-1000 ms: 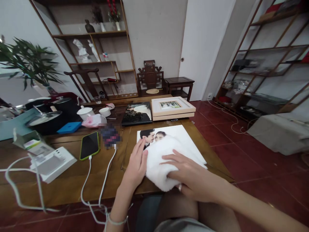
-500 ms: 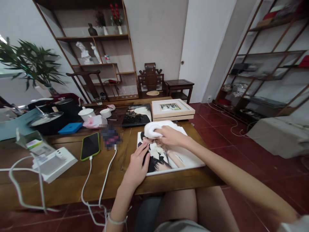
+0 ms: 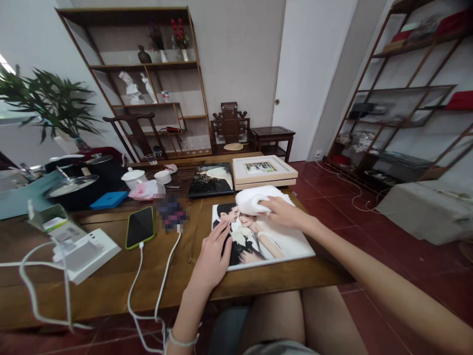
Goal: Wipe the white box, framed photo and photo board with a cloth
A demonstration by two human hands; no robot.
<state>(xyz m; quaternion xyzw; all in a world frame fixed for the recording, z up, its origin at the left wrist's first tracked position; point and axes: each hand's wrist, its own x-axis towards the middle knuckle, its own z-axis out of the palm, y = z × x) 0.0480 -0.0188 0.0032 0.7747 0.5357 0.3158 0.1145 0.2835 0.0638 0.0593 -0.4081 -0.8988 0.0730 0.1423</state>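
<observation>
The photo panel (image 3: 249, 241) lies flat on the wooden table (image 3: 273, 278), near its front edge, its printed couple facing up. The person's left hand (image 3: 213, 254) rests on the panel's left side with fingers extended, grasping nothing, while the right hand (image 3: 284, 212) clasps a bunched white cloth (image 3: 252, 201) against the panel's upper part. Beyond the panel lie a dark picture (image 3: 210, 185) and, just beside it, two stacked pale frames (image 3: 290, 176); a green-edged phone (image 3: 139, 228) lies to the left.

Bunched white cloth (image 3: 250, 199), flat photo panel (image 3: 261, 240) beneath
</observation>
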